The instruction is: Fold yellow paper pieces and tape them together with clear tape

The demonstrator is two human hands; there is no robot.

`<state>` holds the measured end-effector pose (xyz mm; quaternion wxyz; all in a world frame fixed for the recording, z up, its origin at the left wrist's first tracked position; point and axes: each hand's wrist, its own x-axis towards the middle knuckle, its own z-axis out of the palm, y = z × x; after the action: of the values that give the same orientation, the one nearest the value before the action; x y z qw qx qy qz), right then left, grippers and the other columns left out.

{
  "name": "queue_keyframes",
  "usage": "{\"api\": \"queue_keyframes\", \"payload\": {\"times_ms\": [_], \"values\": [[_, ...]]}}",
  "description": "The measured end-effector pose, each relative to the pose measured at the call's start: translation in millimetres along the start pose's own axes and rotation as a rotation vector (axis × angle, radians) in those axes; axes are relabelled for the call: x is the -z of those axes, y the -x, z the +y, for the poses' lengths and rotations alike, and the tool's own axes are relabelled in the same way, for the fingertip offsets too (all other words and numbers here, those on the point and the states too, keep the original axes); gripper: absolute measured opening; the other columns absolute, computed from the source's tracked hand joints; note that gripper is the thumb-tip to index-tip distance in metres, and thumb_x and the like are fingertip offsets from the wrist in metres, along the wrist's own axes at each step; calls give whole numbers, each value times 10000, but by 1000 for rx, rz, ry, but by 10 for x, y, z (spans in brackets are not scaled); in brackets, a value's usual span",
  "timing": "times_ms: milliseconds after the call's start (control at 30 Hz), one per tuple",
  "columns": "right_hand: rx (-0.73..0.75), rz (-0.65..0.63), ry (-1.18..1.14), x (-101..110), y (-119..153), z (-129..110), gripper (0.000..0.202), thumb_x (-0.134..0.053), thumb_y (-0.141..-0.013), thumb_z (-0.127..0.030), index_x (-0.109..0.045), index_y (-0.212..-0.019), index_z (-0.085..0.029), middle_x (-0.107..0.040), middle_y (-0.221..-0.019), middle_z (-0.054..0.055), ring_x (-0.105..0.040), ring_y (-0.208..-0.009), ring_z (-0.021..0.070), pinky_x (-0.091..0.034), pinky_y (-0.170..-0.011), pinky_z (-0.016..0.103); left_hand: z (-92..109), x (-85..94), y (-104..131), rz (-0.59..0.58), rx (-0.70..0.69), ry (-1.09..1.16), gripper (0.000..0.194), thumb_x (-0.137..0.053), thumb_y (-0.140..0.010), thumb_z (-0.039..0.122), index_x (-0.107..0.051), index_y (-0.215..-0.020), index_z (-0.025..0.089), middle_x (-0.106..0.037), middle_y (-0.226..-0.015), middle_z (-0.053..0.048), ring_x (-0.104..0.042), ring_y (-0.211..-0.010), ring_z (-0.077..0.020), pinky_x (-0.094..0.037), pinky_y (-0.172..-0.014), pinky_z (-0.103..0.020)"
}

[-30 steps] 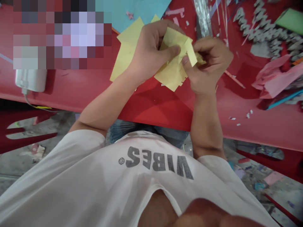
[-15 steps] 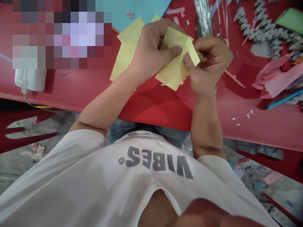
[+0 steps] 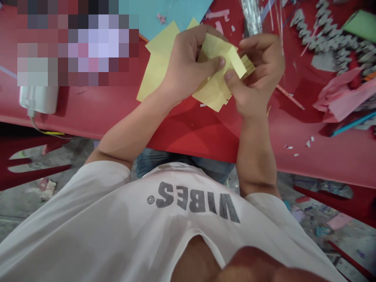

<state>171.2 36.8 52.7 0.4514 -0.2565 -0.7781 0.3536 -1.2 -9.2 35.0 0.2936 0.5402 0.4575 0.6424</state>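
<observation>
A piece of yellow paper (image 3: 212, 92) with a cut, notched edge is held above the red table. My left hand (image 3: 189, 64) pinches it from the left, thumb on top and fingers hidden behind. At its right side my right hand (image 3: 257, 74) has its thumb against the paper, with the other fingers curled behind. Between the two hands a narrow paper flap (image 3: 237, 62) stands up, and short cut strips show beside my right fingers. Another yellow sheet (image 3: 155, 64) lies under and left of my left wrist.
Light blue paper (image 3: 173, 15) lies at the back of the red table (image 3: 188, 133). Silvery film (image 3: 252, 17), grey curled garland (image 3: 317, 31), crumpled pink paper (image 3: 343, 96) and a blue stick (image 3: 354, 123) are on the right. A white power adapter (image 3: 39, 98) with a cable is at left.
My right fingers have lifted and spread slightly away from the paper, showing more cut strips behind the flap. The flap has shifted a little left. My left hand stays nearly still.
</observation>
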Motion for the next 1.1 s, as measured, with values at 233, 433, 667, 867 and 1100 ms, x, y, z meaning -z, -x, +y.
{"api": "queue_keyframes", "payload": {"times_ms": [233, 433, 667, 867, 1100], "values": [[39, 115, -106, -30, -15, 76, 452, -719, -872, -735, -663, -1086, -342, -636, -924, 11, -609, -740, 224, -484, -625, 401, -57, -29, -19, -17, -14, -50, 165, -688, -714, 386, -677, -877, 406, -737, -892, 0, -693, -824, -314, -525, -613, -522], [-6, 28, -101, -2, 0, 16, 461, -709, -860, -750, -643, -1156, -402, -635, -1013, 22, -624, -879, 261, -551, -775, 461, -15, -63, 30, 17, -33, -44, 143, -693, -755, 343, -670, -896, 353, -703, -855, -6, -685, -758, -272, -536, -598, -462], [-83, 53, -20, -19, 37, 12, 389, -627, -914, -752, -663, -985, -372, -614, -933, 22, -619, -856, 271, -542, -813, 497, 33, -75, 43, -11, -33, -76, 127, -685, -772, 372, -661, -897, 367, -688, -844, -17, -662, -759, -280, -488, -589, -463], [-72, 18, 84, 42, 6, 1, 334, -613, -948, -705, -656, -884, -380, -647, -914, 20, -607, -861, 275, -549, -792, 495, -21, -63, 1, -9, -56, -102, 158, -691, -697, 373, -684, -854, 387, -696, -799, -2, -626, -682, -264, -453, -554, -445], [52, 7, 37, 46, -18, 41, 223, -673, -976, -561, -669, -902, -351, -677, -960, 18, -620, -859, 253, -520, -705, 463, 71, -2, -26, -47, -111, -176, 327, -647, -659, 271, -701, -930, 445, -728, -938, 14, -675, -868, -291, -520, -708, -482]]}}
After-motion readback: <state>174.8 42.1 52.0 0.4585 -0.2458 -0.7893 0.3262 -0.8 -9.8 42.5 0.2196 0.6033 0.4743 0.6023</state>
